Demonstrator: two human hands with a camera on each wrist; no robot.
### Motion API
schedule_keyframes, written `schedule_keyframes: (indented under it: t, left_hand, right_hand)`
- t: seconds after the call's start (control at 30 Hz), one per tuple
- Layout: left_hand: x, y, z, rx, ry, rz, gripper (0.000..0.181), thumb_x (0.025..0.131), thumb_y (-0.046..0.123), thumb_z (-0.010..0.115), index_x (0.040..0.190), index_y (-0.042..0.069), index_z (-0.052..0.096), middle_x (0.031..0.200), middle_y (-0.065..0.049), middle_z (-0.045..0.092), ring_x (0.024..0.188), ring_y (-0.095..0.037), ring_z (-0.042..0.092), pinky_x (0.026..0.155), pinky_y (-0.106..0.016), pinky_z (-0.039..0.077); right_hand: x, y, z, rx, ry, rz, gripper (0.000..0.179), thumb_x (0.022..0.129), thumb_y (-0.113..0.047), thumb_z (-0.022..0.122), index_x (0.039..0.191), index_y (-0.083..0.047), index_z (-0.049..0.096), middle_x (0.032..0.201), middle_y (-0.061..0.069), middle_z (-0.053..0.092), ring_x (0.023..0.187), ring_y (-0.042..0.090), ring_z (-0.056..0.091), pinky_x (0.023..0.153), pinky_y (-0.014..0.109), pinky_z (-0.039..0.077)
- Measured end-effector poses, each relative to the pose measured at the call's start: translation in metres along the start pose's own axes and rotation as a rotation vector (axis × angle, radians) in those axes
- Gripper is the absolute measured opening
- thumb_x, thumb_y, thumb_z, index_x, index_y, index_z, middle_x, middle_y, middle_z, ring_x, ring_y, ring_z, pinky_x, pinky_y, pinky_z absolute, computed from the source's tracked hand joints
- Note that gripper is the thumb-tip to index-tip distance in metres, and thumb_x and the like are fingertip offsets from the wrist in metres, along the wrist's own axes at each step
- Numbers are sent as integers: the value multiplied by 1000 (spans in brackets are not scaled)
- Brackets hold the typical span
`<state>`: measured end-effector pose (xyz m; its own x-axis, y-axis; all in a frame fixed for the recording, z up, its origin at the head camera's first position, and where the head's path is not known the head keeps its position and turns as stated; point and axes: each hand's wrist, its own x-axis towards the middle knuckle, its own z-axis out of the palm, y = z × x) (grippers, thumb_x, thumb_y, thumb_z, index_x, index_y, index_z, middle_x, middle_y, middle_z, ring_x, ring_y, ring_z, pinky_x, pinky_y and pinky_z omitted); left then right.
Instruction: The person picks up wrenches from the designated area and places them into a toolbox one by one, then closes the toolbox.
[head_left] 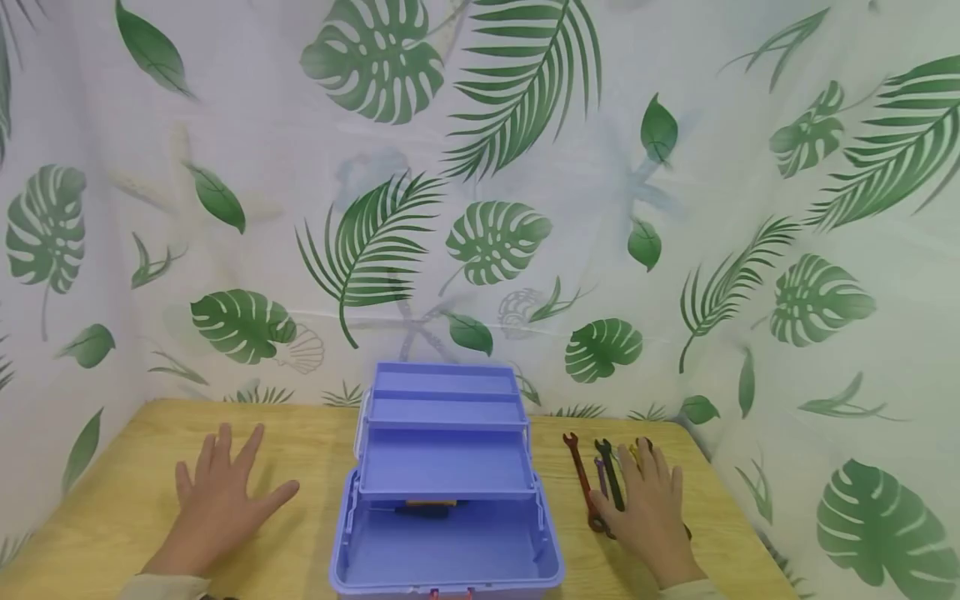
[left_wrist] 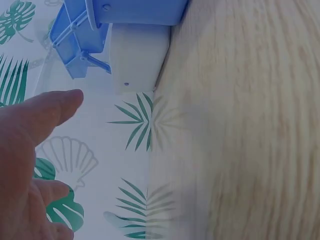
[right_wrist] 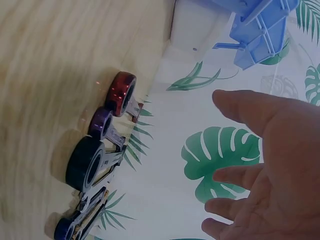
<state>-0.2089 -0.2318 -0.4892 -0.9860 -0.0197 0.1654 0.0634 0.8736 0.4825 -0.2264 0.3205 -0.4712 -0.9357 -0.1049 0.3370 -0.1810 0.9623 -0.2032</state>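
Note:
A blue toolbox (head_left: 450,550) stands on the table with its stepped trays (head_left: 447,461) raised at the back. Inside its lower compartment, partly under the trays, lies a tool with a dark and yellow handle (head_left: 429,508). To the box's left, my left hand (head_left: 217,508) is spread over the table and holds nothing. On the other side my right hand (head_left: 648,512) hovers above a row of wrenches, fingers extended and holding nothing. Among them are a red wrench (head_left: 581,479), a purple wrench (right_wrist: 101,122) and a black wrench (right_wrist: 86,164); the hand hides others in the head view.
The wood-grain table (head_left: 300,433) ends at a white leaf-print backdrop (head_left: 480,167), which also rises on both sides. A red latch (head_left: 452,594) shows at the box's front edge. Several wrenches lie side by side right of the box.

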Motion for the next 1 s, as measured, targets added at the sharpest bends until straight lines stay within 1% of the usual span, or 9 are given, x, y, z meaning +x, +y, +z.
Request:
schedule_keyframes:
  t: [0.23,0.3,0.43,0.5,0.6,0.67,0.77,0.87,1.0]
  left_hand:
    - [-2,-2,0,-4,-6,-19,105,91,66,65,163,2,21,161,-44,3,147,-64,4,105,-87,-1]
    - [-1,-2,0,-7,-5,-18,104,92,65,65,162,1,21,160,-45,4,146,-65,7,105,-87,5]
    - [0,0,-1,-41,-11,-22,102,95,62,63,161,-3,21,159,-47,8,143,-67,12,107,-84,17]
    - [1,1,-1,-61,-17,-38,102,96,62,61,161,-5,21,158,-47,9,142,-68,13,108,-83,20]
    - [2,0,-3,-82,-36,-84,104,96,65,58,161,-6,18,158,-47,9,141,-68,14,110,-81,21]
    - [3,-1,-3,-114,-58,-113,106,97,66,57,161,-7,16,159,-47,9,142,-67,14,111,-79,20]
    - [4,-3,-4,-179,-89,-131,106,98,67,55,161,-7,14,160,-45,11,144,-65,15,114,-77,20]
    - [5,-2,-5,-256,-120,-143,105,99,67,53,162,-6,13,161,-42,14,146,-62,16,115,-75,20]
    - [7,1,-7,-387,-164,-169,101,100,68,49,164,0,10,163,-38,16,146,-59,22,113,-76,26]
  right_hand:
    - [0,0,-1,-19,5,-5,81,89,-34,81,147,9,46,156,40,31,141,62,27,108,84,17]
    - [-1,-1,-3,-15,2,-1,81,89,-34,81,147,10,46,156,40,31,141,62,28,108,84,18]
    - [0,-3,-6,-21,-1,1,80,89,-34,81,146,11,47,155,40,33,140,62,32,108,83,21]
    - [1,-2,-7,-33,3,-1,80,89,-35,81,145,12,48,154,41,34,139,62,34,108,83,23]
    - [2,-2,-7,-41,5,-4,80,88,-35,82,143,12,49,152,41,36,137,62,36,107,82,25]
    - [2,-2,-6,-41,5,-10,79,88,-34,82,143,13,50,150,41,39,136,62,39,106,82,27]
    - [3,-1,-6,-21,-12,-9,78,89,-34,81,143,12,49,147,41,43,134,61,42,106,79,32]
    - [4,-2,-7,24,-74,25,79,92,-35,78,146,12,45,149,39,43,134,59,43,106,74,37]
    - [6,-4,-7,66,-160,73,77,95,-36,75,147,12,45,148,38,46,134,57,45,107,68,41]
